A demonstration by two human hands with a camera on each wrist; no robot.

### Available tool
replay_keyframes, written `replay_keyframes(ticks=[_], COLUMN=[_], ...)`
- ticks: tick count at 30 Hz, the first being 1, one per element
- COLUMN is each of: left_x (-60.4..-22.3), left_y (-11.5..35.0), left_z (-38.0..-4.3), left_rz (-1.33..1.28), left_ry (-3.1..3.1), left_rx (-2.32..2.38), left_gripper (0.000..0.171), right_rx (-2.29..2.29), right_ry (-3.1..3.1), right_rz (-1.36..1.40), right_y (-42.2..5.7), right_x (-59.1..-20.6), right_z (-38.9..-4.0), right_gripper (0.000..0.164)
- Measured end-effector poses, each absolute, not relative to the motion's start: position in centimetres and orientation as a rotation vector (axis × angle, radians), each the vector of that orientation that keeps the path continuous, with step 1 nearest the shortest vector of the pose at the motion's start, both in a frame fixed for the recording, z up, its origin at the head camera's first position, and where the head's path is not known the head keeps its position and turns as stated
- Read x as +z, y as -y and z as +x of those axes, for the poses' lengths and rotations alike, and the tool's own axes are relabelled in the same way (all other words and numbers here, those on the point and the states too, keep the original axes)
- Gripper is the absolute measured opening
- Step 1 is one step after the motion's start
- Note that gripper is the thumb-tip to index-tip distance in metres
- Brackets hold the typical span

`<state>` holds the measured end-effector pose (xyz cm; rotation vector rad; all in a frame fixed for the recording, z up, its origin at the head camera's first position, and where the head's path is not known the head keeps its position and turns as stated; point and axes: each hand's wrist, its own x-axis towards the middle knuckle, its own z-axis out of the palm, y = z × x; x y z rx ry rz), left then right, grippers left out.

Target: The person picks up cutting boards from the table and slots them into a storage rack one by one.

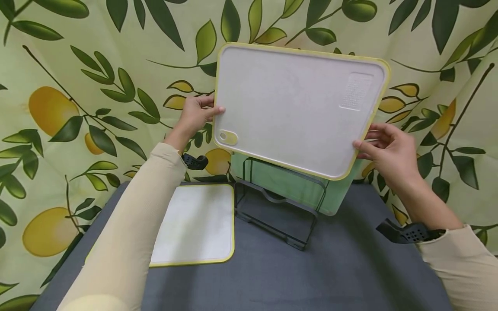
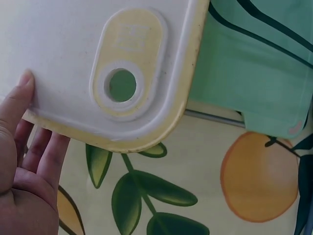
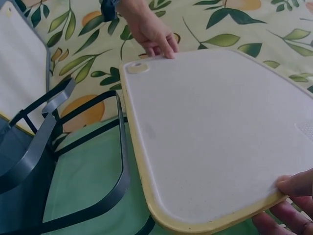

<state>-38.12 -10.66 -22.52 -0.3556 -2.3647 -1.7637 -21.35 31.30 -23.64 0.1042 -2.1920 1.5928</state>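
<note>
A white cutting board (image 1: pixel 288 103) with a yellow rim is held up, tilted, above a dark wire rack (image 1: pixel 278 203). My left hand (image 1: pixel 196 114) pinches its left edge, thumb on the front face and fingers behind. On the opposite edge, my right hand (image 1: pixel 391 151) grips the lower right side the same way. A yellow patch with a round hole (image 2: pixel 122 84) marks one corner, close to the left hand. Behind the raised board, a green cutting board (image 1: pixel 334 196) stands in the rack, partly hidden.
Another white board with a yellow rim (image 1: pixel 198 224) lies flat on the grey table (image 1: pixel 311 276), left of the rack and partly behind my left sleeve. A cloth printed with leaves and fruit (image 1: pixel 116 56) hangs behind the table.
</note>
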Motion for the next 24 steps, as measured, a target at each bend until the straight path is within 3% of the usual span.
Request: replay_keyframes(ticks=[24], left_x=[-23.6], left_y=[8.5], left_z=[-38.5], left_rz=[-0.318], left_ry=[2.423], left_rx=[-1.738], left_gripper=[0.046], right_rx=[1.525], right_ry=[2.222], right_rz=[0.027], right_y=[-32.5], right_x=[-25.0], right_z=[-21.3], right_gripper=[0.035])
